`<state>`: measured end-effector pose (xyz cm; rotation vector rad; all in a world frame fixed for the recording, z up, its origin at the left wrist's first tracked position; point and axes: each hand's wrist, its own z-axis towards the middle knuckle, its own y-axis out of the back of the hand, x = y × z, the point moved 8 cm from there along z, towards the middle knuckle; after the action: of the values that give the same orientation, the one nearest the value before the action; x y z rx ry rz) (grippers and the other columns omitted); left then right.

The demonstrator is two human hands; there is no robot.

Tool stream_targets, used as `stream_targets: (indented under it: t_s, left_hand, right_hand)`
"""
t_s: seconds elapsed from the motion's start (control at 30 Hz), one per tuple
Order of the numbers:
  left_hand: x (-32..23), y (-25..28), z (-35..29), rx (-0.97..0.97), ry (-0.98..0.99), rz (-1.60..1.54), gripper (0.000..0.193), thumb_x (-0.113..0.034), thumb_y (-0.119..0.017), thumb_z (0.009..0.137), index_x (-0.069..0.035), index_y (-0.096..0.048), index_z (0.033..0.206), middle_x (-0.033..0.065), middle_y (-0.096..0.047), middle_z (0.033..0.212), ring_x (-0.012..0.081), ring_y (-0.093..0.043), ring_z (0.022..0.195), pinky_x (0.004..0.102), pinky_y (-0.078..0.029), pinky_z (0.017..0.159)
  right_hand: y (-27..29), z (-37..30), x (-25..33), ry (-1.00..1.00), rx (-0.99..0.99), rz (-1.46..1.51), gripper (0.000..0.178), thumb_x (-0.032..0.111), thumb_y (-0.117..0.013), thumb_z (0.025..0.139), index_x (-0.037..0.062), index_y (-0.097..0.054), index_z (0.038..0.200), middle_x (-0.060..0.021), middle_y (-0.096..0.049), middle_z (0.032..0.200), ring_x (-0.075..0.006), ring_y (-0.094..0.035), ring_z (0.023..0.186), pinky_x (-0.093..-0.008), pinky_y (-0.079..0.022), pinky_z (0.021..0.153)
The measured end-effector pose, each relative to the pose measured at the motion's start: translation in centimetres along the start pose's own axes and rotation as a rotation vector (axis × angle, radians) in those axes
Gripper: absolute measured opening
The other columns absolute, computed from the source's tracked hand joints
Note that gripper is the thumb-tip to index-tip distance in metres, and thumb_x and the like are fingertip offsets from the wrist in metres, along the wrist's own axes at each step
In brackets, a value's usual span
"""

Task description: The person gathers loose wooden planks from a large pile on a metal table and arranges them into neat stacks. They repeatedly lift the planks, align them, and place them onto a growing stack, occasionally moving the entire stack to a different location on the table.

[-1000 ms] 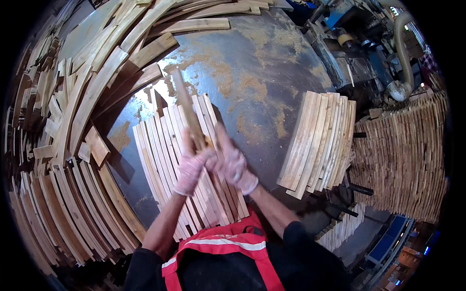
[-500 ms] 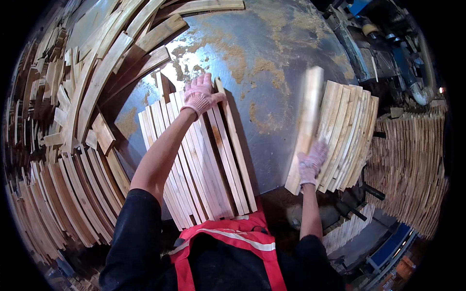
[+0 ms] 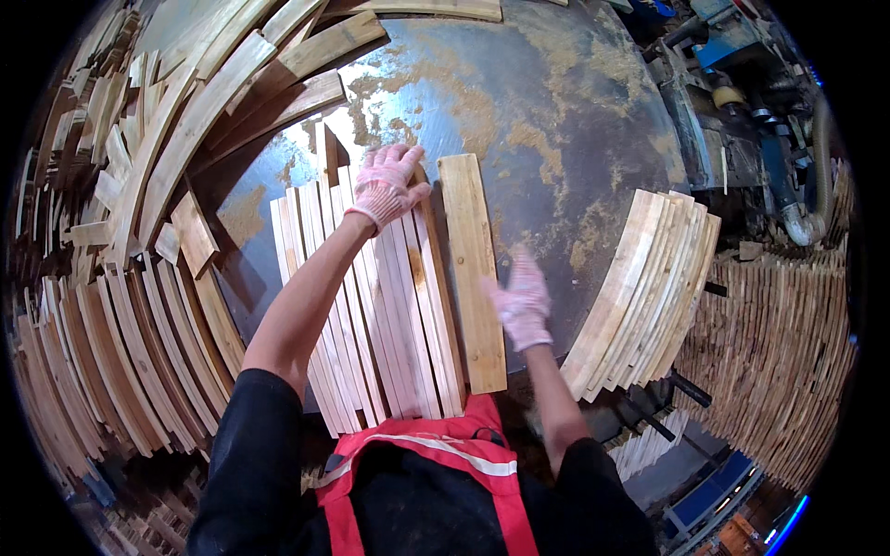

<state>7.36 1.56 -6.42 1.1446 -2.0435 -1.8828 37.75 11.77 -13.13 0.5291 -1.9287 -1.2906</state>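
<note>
Presently, head view: one wide slat [image 3: 471, 269] lies flat on the metal table [image 3: 607, 208], just right of a strip row [image 3: 380, 315]. Left hand [image 3: 387, 181]: unclenched, laid across the row's far end. Right hand [image 3: 521, 301]: blurred, empty, fingers extended beside the slat; contact unclear. Handling: probably best gripped by both long edges, parallel to the row. Surroundings: stacked slats [image 3: 640, 287] right, loose boards [image 3: 213, 107] left; sawdust [image 3: 538, 139] possibly hinders sliding.
</note>
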Motion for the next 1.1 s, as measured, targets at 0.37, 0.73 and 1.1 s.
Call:
stream_targets:
  t_s: [0.37,0.73,1.1]
  left_hand:
    - [17.7,0.2,-26.9,-0.523,0.686,-0.232,0.086,-0.042,-0.07,0.087,0.001,-0.038,0.154,0.0286,-0.041,0.154,0.0414,-0.038,0.145,0.0446,-0.029,0.122]
    - [14.5,-9.2,-39.2,-0.344,0.769,-0.85,0.064,-0.038,-0.052,0.103,-0.007,-0.036,0.156,0.0212,-0.051,0.15,0.0339,-0.051,0.136,0.0399,-0.039,0.114]
    - [14.7,-5.8,-34.9,-0.206,0.588,-0.683,0.065,-0.046,-0.062,0.097,-0.005,-0.051,0.146,0.0213,-0.065,0.133,0.0384,-0.06,0.125,0.041,-0.045,0.107]
  right_hand:
    - [-3.8,0.5,4.8,-0.326,0.054,0.447,0.084,0.029,-0.084,0.079,0.0005,-0.044,0.148,-0.0252,-0.058,0.137,-0.0396,-0.057,0.126,-0.0429,-0.047,0.107]
    - [6.8,0.5,-4.6,-0.427,0.085,-0.02,0.039,0.029,-0.063,0.093,0.0084,-0.065,0.126,-0.0189,-0.065,0.112,-0.0354,-0.064,0.103,-0.0444,-0.052,0.094]
    - [8.5,-0.6,-6.0,-0.009,-0.399,-0.144,0.066,0.043,-0.063,0.097,-0.0013,-0.053,0.144,-0.0259,-0.047,0.152,-0.0384,-0.041,0.144,-0.0444,-0.032,0.121]
